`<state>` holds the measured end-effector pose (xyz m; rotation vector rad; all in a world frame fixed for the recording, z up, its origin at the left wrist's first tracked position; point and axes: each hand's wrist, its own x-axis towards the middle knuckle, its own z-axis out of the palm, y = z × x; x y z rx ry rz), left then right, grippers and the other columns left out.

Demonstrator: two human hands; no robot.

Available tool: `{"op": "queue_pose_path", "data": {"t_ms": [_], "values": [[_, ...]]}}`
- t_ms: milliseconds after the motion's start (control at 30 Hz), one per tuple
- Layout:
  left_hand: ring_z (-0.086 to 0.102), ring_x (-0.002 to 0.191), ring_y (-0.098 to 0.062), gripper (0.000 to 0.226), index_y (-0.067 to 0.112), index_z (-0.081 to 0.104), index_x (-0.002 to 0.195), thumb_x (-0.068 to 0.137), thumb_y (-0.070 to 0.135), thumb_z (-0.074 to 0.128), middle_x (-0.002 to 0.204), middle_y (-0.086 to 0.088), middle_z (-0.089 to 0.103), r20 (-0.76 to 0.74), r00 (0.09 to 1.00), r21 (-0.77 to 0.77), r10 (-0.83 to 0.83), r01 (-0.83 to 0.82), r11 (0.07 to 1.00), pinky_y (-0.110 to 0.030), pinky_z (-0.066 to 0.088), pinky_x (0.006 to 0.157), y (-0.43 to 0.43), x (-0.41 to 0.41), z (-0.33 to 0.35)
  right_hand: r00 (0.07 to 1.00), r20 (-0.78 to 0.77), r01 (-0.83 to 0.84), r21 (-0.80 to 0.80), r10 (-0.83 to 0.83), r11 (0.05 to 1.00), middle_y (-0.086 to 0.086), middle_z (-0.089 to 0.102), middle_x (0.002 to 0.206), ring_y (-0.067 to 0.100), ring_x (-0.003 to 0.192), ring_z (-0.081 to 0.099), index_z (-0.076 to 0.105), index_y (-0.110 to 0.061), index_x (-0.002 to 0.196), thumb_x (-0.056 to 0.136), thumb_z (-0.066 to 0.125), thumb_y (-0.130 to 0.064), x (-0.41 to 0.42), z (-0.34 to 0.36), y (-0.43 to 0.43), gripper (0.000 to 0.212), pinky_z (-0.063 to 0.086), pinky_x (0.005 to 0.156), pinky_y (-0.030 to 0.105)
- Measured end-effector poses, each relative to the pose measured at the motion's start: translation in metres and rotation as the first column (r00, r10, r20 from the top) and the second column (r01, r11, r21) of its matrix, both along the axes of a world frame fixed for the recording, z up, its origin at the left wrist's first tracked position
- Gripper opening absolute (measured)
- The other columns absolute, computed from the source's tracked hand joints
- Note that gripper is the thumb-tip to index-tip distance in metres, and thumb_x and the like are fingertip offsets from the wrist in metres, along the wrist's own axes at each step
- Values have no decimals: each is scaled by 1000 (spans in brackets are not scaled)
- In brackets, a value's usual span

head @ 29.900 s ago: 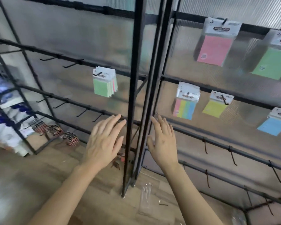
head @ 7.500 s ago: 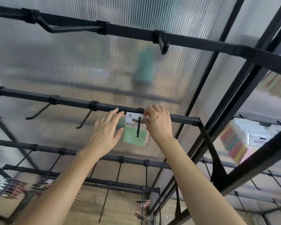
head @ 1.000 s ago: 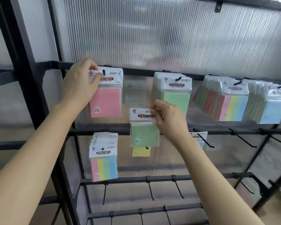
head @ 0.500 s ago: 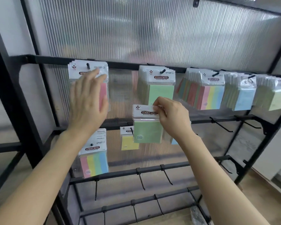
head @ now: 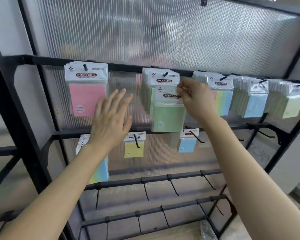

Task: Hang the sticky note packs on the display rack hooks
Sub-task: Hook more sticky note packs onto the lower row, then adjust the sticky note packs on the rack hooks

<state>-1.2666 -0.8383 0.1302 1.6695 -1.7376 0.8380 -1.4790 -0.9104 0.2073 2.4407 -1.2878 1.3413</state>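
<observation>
My right hand [head: 195,97] pinches the white header of a green sticky note pack [head: 168,116] and holds it just below the hook [head: 165,74] that carries a stack of green packs [head: 148,94] on the top bar. My left hand [head: 111,118] hovers flat with spread fingers between the pink packs [head: 87,94] and the green ones, holding nothing. The top bar of the black display rack [head: 128,67] also bears multicolour packs [head: 222,99], blue packs [head: 255,101] and pale green packs [head: 291,103].
On the second bar hang multicolour packs [head: 100,170] behind my left forearm, a yellow pack [head: 133,149] and a blue pack [head: 187,144]. Bare hooks [head: 173,187] line the lower bars and the second bar's right end. Ribbed translucent panels back the rack.
My right hand has lifted the green pack up to the top row's green stack. My left hand has left the pink packs and moved right and down, open.
</observation>
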Motion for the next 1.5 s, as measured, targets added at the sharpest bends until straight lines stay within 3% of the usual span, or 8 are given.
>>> {"op": "queue_pose_path", "data": {"t_ms": [100,233,567,767,967,1067,1367,1500], "values": [[31,133,-28,54,8,39,137,88,32,34,144,-13,38,3,1000,-10,23,-23,1000,-47,18,108,-3,-6,3,1000,-13,-8,3,8,1000,-5,47,67,18,74,43,62,-12,94,91,51,-15,3,20,-13,12,30,60,30],[31,133,-29,54,9,40,136,88,32,34,143,-14,39,5,999,-27,47,-46,999,-45,14,108,-6,-12,4,999,-16,-46,24,46,999,0,58,80,20,76,50,63,-14,93,90,50,-16,9,35,-29,14,32,62,28],[32,132,-30,53,9,42,135,87,33,34,142,-14,41,-7,995,-42,97,-97,994,-49,18,109,-6,-22,3,997,-3,-72,56,72,996,5,62,81,24,78,56,67,-12,88,85,45,-13,24,35,-43,22,37,61,27],[32,131,-30,52,9,40,134,87,32,35,142,-14,40,-23,994,-40,105,-106,994,-49,18,109,-4,-26,-2,1000,-14,12,-2,-12,1000,7,65,94,28,86,58,62,-12,99,88,46,-18,30,21,-52,20,33,60,28],[32,132,-30,52,9,40,134,87,31,34,142,-14,40,-46,992,-34,118,-120,992,-47,16,110,0,-28,-9,998,41,46,-225,-37,973,10,54,114,28,104,50,51,-9,117,84,56,-16,28,-2,-44,34,38,82,35],[33,131,-30,50,9,41,132,88,32,34,141,-15,41,-67,989,-30,130,-132,991,-48,20,108,1,-32,-18,999,35,25,-275,-15,961,13,55,117,32,103,52,52,-7,120,76,61,-10,22,-22,-34,45,39,82,39],[30,130,-26,49,8,45,130,86,29,38,139,-15,44,-103,983,5,150,-151,989,-42,16,109,27,-43,-61,987,-51,-162,-228,154,960,11,54,125,29,114,50,54,-10,121,78,53,-15,22,-91,15,44,29,92,33],[30,131,-26,49,8,45,132,86,25,45,139,-14,43,-124,970,46,207,-203,978,-41,15,109,51,-32,-73,970,-98,-236,-178,221,955,10,55,125,28,116,49,55,-11,119,75,54,-15,40,-118,36,44,31,98,38]]}}
